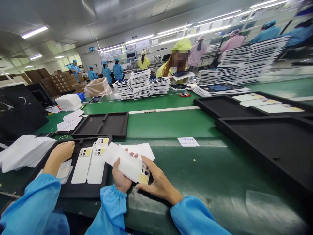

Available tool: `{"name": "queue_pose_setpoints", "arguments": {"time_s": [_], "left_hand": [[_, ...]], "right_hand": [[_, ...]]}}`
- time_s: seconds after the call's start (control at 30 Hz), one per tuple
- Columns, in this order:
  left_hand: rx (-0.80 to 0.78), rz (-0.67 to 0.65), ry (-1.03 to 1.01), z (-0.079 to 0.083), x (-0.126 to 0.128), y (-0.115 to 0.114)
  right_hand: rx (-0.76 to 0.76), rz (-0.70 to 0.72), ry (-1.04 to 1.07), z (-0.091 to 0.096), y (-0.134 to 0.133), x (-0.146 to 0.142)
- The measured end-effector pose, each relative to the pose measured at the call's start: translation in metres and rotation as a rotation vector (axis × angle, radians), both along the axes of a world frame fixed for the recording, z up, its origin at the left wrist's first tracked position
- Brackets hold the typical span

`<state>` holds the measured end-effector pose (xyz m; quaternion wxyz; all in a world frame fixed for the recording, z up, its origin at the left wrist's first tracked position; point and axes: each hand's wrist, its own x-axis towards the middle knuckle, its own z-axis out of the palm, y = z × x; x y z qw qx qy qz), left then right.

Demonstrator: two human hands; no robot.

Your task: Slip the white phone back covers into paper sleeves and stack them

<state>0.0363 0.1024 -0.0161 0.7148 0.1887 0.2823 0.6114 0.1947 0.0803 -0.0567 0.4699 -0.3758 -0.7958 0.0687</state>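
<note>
My left hand (121, 178) grips a white phone back panel (132, 169) from below and the side. At its right end, my right hand (161, 181) holds the edges near the dark camera lenses and a yellowish patch. A white sheet (143, 150) shows behind the panel; I cannot tell whether my left fingers hold it too. Just left, several similar white panels (81, 166) lie in a black tray (93, 192), camera ends away from me. Another person's hand (63, 151), in a blue sleeve, is over the tray's left part, fingers curled; what they hold is hidden.
White sheets (26, 150) are piled at the left. Another black tray (114, 125) lies beyond mine, and larger trays (264, 133) stand at the right. A paper label (188, 141) lies on the green bench (168, 122). Stacks (140, 83) and a yellow-capped co-worker (181, 49) are across.
</note>
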Motion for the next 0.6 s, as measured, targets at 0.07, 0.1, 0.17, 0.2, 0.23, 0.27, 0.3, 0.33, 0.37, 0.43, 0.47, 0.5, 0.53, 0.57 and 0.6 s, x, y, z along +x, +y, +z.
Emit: {"name": "queue_pose_setpoints", "arguments": {"time_s": [0.07, 0.1, 0.17, 0.2, 0.23, 0.27, 0.3, 0.33, 0.37, 0.43, 0.47, 0.5, 0.53, 0.57, 0.6], "left_hand": [[-0.031, 0.050, 0.002, 0.003, -0.007, 0.003], [-0.041, 0.068, 0.004, 0.004, -0.011, 0.005], [-0.050, 0.072, 0.005, 0.005, -0.014, 0.006], [-0.049, 0.060, 0.005, 0.005, -0.014, 0.006], [-0.047, 0.039, 0.005, 0.005, -0.013, 0.005], [-0.044, 0.011, 0.006, 0.004, -0.011, 0.004], [-0.038, -0.019, 0.008, 0.002, -0.009, 0.002], [-0.033, -0.052, 0.016, 0.001, -0.006, 0.001], [-0.032, -0.084, 0.028, 0.000, -0.003, 0.000], [-0.036, -0.130, 0.058, 0.000, -0.001, -0.002], [-0.037, -0.130, 0.076, 0.001, -0.001, -0.002], [-0.036, -0.116, 0.097, 0.003, -0.002, -0.001], [-0.032, -0.089, 0.120, 0.005, -0.003, 0.000], [-0.026, -0.057, 0.142, 0.006, -0.005, 0.001], [-0.020, -0.033, 0.163, 0.008, -0.005, 0.001]], "right_hand": [[-0.021, 0.013, -0.020, 0.000, 0.000, 0.003], [-0.034, 0.013, -0.022, 0.000, 0.000, 0.005], [-0.042, 0.010, -0.009, 0.000, 0.001, 0.007], [-0.040, 0.008, 0.004, 0.000, 0.001, 0.007], [-0.036, 0.009, 0.015, -0.001, 0.001, 0.007], [-0.033, 0.011, 0.025, -0.001, 0.002, 0.006], [-0.031, 0.013, 0.033, -0.001, 0.002, 0.006], [-0.032, 0.015, 0.036, -0.002, 0.003, 0.005], [-0.037, 0.019, 0.036, -0.002, 0.003, 0.005], [-0.051, 0.032, 0.032, -0.001, 0.003, 0.004], [-0.057, 0.039, 0.034, -0.001, 0.004, 0.004], [-0.061, 0.045, 0.039, -0.001, 0.004, 0.004], [-0.061, 0.049, 0.049, 0.000, 0.005, 0.004], [-0.058, 0.047, 0.064, 0.000, 0.005, 0.004], [-0.057, 0.040, 0.078, 0.000, 0.006, 0.004]]}}
